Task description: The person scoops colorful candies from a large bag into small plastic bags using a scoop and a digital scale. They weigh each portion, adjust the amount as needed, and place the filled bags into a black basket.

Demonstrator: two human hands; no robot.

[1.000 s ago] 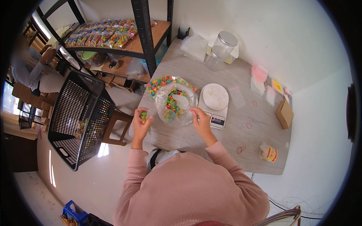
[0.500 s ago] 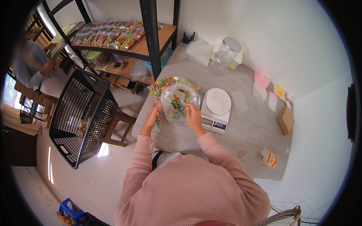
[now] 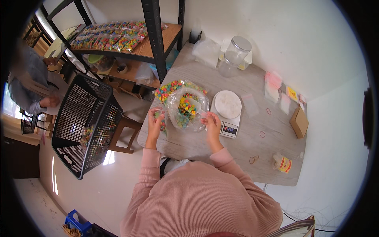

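Observation:
My right hand [image 3: 212, 121] is closed on the handle of a translucent scoop [image 3: 194, 105], which carries colorful small pieces, perhaps candies. The scoop is over the opening of a large clear plastic bag [image 3: 173, 118] with more such pieces inside. At the left, my left hand [image 3: 153, 123] pinches a small clear plastic bag [image 3: 162, 125] that has some colorful pieces in it. Behind them, more colorful pieces [image 3: 166, 91] lie in clear plastic. Just right of the large bag stands a white kitchen scale [image 3: 227, 104] with a round pan.
A black plastic basket [image 3: 103, 118] sits on a brown stool [image 3: 124, 136] at the left. Filled bags [image 3: 114, 37] line a shelf behind. Clear jars [image 3: 237, 51], a cardboard box [image 3: 299, 122] and rubber bands [image 3: 254, 159] are on the table. Another person [image 3: 31, 79] is at far left.
My right hand has moved slightly right and raised a loaded scoop into sight over the large bag. My left hand has shifted slightly left with the small bag.

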